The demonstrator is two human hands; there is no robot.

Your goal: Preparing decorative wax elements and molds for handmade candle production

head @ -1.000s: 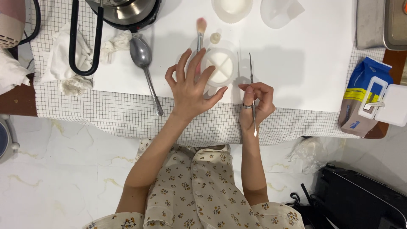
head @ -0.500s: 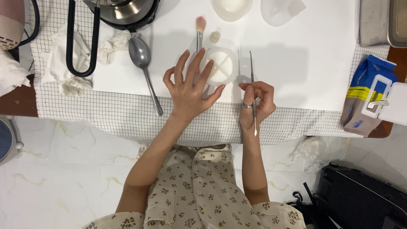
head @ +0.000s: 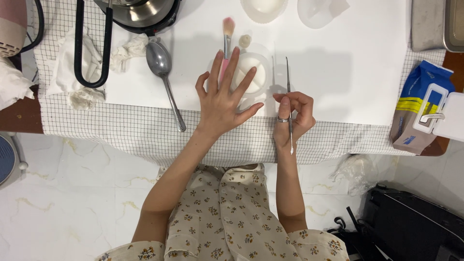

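Observation:
My left hand point(head: 224, 100) lies flat with fingers spread, its fingertips over a round white silicone mould point(head: 253, 72) and the pink handle of a small brush point(head: 226, 36). My right hand point(head: 293, 116) wears a ring and grips a thin metal pick tool point(head: 288, 92) that points away from me beside the mould. A second thin needle tool point(head: 272, 72) lies just left of the pick. All of it rests on a white sheet point(head: 338, 77) over a gridded cloth.
A metal spoon point(head: 164, 72) lies left of my hand. A steel pot point(head: 140, 12), crumpled tissues point(head: 82, 72) and a black cable sit at far left. Two translucent cups point(head: 263, 8) stand at the far edge. A wet-wipe pack point(head: 425, 106) lies at right.
My left hand has slid forward and straightened, its fingers now reaching further over the mould and brush handle. My right hand holds the pick in about the same place.

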